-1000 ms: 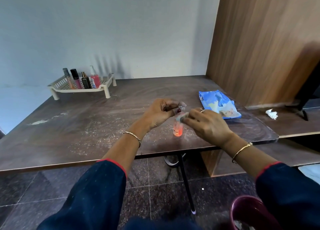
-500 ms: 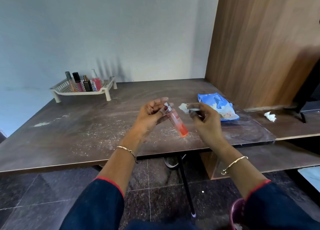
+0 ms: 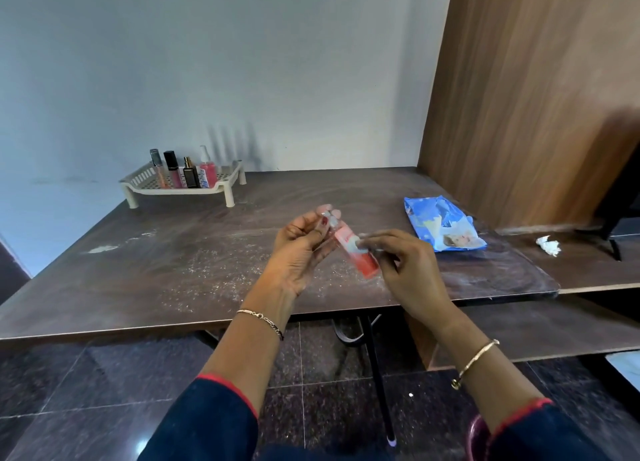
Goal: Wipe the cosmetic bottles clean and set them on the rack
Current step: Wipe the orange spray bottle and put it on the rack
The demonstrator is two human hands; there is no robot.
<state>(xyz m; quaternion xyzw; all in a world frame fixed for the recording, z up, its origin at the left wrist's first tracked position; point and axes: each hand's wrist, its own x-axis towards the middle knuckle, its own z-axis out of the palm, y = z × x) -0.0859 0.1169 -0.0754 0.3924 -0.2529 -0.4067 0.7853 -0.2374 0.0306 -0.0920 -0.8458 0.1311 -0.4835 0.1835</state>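
My left hand (image 3: 300,249) pinches the silver cap end of a slim orange-pink cosmetic bottle (image 3: 363,260), held tilted above the dusty brown table (image 3: 173,252). My right hand (image 3: 403,270) pinches a small white wipe (image 3: 362,244) against the bottle's middle. A cream plastic rack (image 3: 221,185) stands at the table's far left by the wall. On it stand several cosmetic bottles (image 3: 180,171), all upright.
A blue pack of wipes (image 3: 440,223) lies open on the table to the right. A crumpled used wipe (image 3: 549,245) sits on the lower wooden ledge beside a wood panel wall. A maroon bin rim (image 3: 476,433) shows near my right sleeve.
The bottle went from upright to tilted and lifted. My right hand brought the wipe off the bottle, then back onto its middle. The view has tilted upward.
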